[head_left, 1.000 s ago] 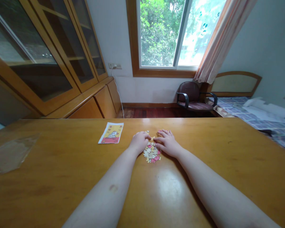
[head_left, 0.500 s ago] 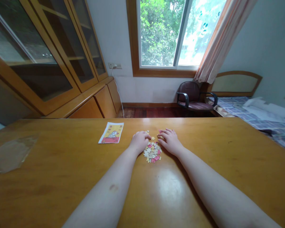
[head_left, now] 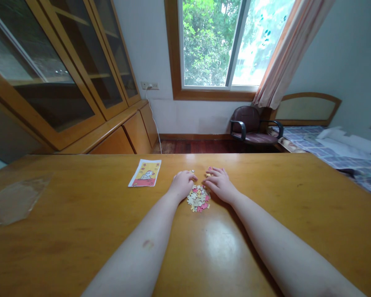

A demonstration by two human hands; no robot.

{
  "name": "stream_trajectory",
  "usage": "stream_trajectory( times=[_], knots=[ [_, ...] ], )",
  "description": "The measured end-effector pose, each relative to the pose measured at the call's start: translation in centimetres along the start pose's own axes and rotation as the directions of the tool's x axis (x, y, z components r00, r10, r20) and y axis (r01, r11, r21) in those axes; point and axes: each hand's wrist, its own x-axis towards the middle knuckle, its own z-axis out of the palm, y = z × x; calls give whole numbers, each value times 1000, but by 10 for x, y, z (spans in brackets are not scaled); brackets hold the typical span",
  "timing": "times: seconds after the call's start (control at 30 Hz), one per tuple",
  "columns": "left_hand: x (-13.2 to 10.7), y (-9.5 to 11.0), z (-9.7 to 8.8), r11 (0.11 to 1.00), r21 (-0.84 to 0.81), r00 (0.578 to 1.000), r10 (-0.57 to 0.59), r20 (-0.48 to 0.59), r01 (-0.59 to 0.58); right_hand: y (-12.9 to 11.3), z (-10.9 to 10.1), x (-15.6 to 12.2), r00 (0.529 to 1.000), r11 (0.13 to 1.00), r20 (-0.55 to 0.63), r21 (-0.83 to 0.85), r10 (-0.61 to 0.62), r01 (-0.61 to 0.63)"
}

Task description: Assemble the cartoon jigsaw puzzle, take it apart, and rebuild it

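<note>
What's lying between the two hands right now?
A small heap of puzzle pieces, cream, yellow and pink, lies on the table between the left hand and right hand, seen in the head view.

Wooden table (head_left: 80, 214) fills the lower half. Upper left: glass-door wooden cabinet (head_left: 64, 82), low cupboards (head_left: 132, 132) under it. White wall (head_left: 142, 49) with socket (head_left: 150, 86), white cable hanging down. Top centre: wood-framed window (head_left: 231, 41), green trees outside, daylight in. Peach curtain (head_left: 284, 53) pulled to its right. Dark armchair (head_left: 253, 128) below the window on dark wood floor (head_left: 198, 146). Right edge: bed (head_left: 343, 156) with checked cover, headboard (head_left: 306, 108) against the wall.
</note>
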Motion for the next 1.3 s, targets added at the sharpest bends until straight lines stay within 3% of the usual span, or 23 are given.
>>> stream_trajectory(
  times=[0.1,0.3,0.5,0.77,0.87,1.07,1.3],
  knots=[
    [0,0,0,1000,0,1000,1,-5,-1,1,0,0,998,998,32,19,-60,59],
    [0,-1,0,999,4,999,38,19,-38,4,2,1,997,997,28,-19,77,-76],
    [-2,0,2,994,-12,993,111,41,-111,-2,0,0,993,996,95,-56,75,-70],
    [-4,4,2,996,38,993,74,89,-77,1,1,1,994,994,9,-20,109,-109],
    [-4,5,1,996,86,997,34,70,-40,3,1,2,996,996,-12,-6,86,-86],
    [-1,2,-2,985,120,989,-116,-89,127,2,-1,1,997,996,34,53,-71,70],
    [-2,3,-1,999,46,997,-19,-73,23,5,3,0,992,994,76,49,-97,94]
  ],
)
